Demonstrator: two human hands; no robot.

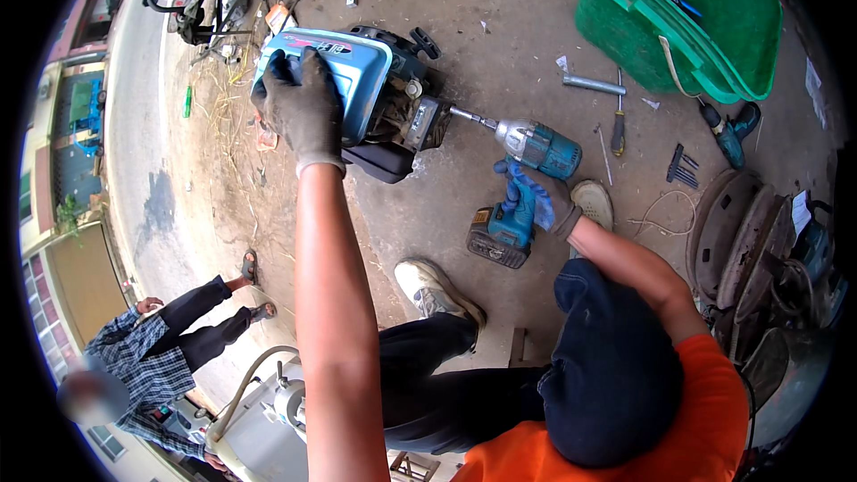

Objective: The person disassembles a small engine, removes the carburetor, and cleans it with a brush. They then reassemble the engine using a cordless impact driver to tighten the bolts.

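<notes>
A small engine (420,120) with a light-blue tank or cover (361,76) lies on the ground. My left hand (303,107), in a dark work glove, grips the blue cover from above, its fingers bent over the surface. In my gloved right hand (555,203) is the handle of a blue cordless impact wrench (534,147), its battery pack toward me. A long socket (473,117) on its nose reaches the engine's metal side; whether it sits on a fastener is too small to tell. My palm hides part of the wrench handle.
Green tubs (678,27) stand far right, near a metal tube (594,84), a screwdriver (618,129) and a second power drill (732,132). Rusty round plates (736,232) are stacked at right. A person in a plaid shirt (147,366) stands left by the road. My shoes (437,287) flank the wrench.
</notes>
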